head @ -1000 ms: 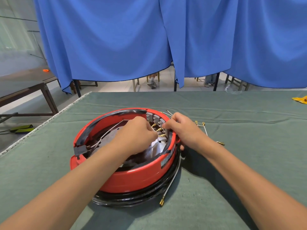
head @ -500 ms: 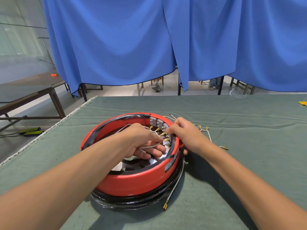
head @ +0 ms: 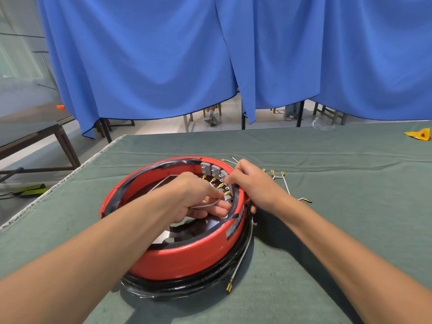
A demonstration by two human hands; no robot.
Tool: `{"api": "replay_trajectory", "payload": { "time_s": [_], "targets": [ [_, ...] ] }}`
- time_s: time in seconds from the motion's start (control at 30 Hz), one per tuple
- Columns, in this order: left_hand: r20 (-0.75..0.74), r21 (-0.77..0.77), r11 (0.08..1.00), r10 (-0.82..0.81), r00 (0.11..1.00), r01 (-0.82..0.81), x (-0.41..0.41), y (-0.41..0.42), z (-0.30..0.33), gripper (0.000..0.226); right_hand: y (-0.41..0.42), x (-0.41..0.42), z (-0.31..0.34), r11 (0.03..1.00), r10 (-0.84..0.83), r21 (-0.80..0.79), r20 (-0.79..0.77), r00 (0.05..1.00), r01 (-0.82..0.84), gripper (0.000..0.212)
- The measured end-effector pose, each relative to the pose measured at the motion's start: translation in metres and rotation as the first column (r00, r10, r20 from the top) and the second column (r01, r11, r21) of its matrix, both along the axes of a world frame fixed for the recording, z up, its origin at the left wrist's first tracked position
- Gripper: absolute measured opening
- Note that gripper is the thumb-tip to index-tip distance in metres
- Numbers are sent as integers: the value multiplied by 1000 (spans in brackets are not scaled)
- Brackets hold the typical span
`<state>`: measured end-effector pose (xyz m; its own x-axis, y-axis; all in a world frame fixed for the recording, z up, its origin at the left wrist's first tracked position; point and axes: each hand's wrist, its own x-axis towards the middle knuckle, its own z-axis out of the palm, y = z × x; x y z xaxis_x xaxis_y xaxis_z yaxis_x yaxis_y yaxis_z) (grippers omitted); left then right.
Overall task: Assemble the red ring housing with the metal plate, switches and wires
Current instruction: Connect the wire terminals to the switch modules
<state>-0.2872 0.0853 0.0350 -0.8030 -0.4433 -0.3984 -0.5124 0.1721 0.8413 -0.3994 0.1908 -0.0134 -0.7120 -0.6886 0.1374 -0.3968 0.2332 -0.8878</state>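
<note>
The red ring housing (head: 187,256) lies on the green table, on a black base ring. Inside it the shiny metal plate (head: 210,224) shows below my hands. A row of grey switches (head: 214,170) with brass terminals stands along the inner far-right wall. My left hand (head: 194,197) is inside the ring and pinches a white wire (head: 205,205) near the terminals. My right hand (head: 253,185) grips the ring's right rim, its fingertips on the rightmost switch, thumb outside the wall.
Loose white wires with brass connectors (head: 284,181) lie right of the ring; another wire (head: 240,260) trails from under it to the front. A yellow item (head: 419,134) sits far right. Blue curtains (head: 210,54) hang behind; the table's left edge (head: 70,176) is near.
My left hand has turned and drawn slightly back, now showing the white wire pinched in its fingers. The view has shifted left, so the ring appears further right. My right hand stays on the rim.
</note>
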Motion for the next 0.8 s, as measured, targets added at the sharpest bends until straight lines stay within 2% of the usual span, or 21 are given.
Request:
{"api": "replay_trajectory", "payload": {
  "time_s": [0.23, 0.4, 0.5, 0.57, 0.63, 0.67, 0.7, 0.73, 0.8],
  "targets": [
    [-27, 16, 1000, 21, 999, -20, -2, -1, -3, 7, 0, 1, 0, 1000, 6, -9, 5, 1000, -6, 26],
    [-2, -43, 997, -67, 998, 67, 0, -8, -7, 12, 2, 4, 0, 1000, -11, -6, -8, 1000, 11, 22],
    [-5, -128, 987, -95, 995, 94, -2, -8, -5, 16, 2, 6, 3, 999, -36, -11, 16, 999, 36, 22],
    [-38, -248, 965, -93, 995, 81, -3, -4, -6, 20, 4, 7, 5, 998, -58, -14, 31, 998, 59, 24],
    [-66, -504, 862, -99, 993, 52, -2, 1, -9, 27, 7, 8, 8, 994, -105, 15, -8, 994, 106, 29],
    [-70, -673, 739, -95, 993, 24, -1, 3, -11, 30, 9, 8, 11, 990, -137, 37, -46, 989, 139, 32],
    [-76, -818, 575, -87, 993, -12, -1, 4, -11, 32, 11, 8, 14, 984, -167, 55, -83, 983, 171, 34],
    [-107, -897, 438, -86, 991, -59, 0, 6, -11, 33, 13, 7, 18, 978, -192, 65, -102, 976, 199, 36],
    [-205, -939, 306, -132, 970, -156, 1, 10, -7, 29, 17, 2, 26, 969, -234, 68, -82, 969, 240, 35]
  ]
}}
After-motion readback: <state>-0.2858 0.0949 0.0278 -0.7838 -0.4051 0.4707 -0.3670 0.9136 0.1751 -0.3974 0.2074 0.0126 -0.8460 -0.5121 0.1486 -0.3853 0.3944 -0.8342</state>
